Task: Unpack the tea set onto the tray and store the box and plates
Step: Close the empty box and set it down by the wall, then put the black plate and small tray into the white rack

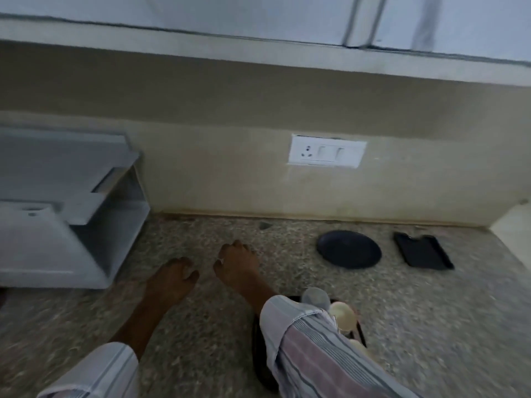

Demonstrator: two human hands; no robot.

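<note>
speckled stone counter (416,305) runs under a beige wall w/ a white socket plate (327,151) on it. both my hands hang over the bare counter, near each other but not touching. left hand (172,278) is palm down, fingers curled in loosely, holding nothing; can't tell if the tips touch the stone. right hand (238,264) is half curled too, knuckles toward the wall, ring on one finger, nothing in it. striped sleeves on both arms. tray (260,354) sits on the counter near me, mostly hidden under my right sleeve, w/ cream cups (343,313) and a pale blurry piece (314,297) on it; frame's too smeared to count them. dark round plate (349,249) lies flat by the wall, right of my hands, and a dark rectangular plate (422,250) lies just beyond it, apart. grey rack (115,208) stands at left against the wall. box not seen.
</note>
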